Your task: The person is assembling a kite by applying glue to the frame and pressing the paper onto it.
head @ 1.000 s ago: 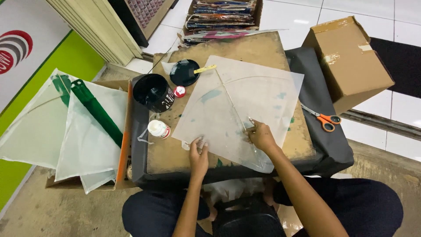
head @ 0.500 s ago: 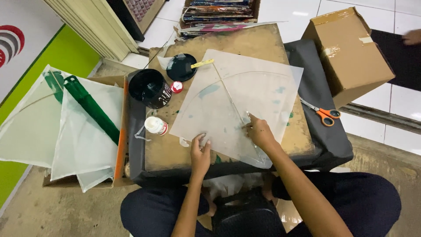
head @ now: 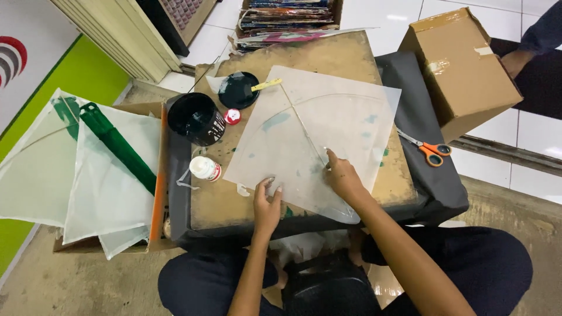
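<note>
Lying at centre of the counter (head: 345, 55): translucent kite sheet (head: 339, 123). Pressing flat on its 7 o'clock edge, left hand (head: 267, 202), fingers spread, gripping nothing. Pinning its centre spar, right hand (head: 344, 175), fingertips down. Resting at 3 o'clock, orange scissors (head: 432, 151).

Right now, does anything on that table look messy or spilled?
Yes. The brown board has green paint smears, one near the white bottle, and the white paper sheet under the left hand and right hand has faint bluish-green blotches. The scissors lie off the board, on the dark cloth.
</note>
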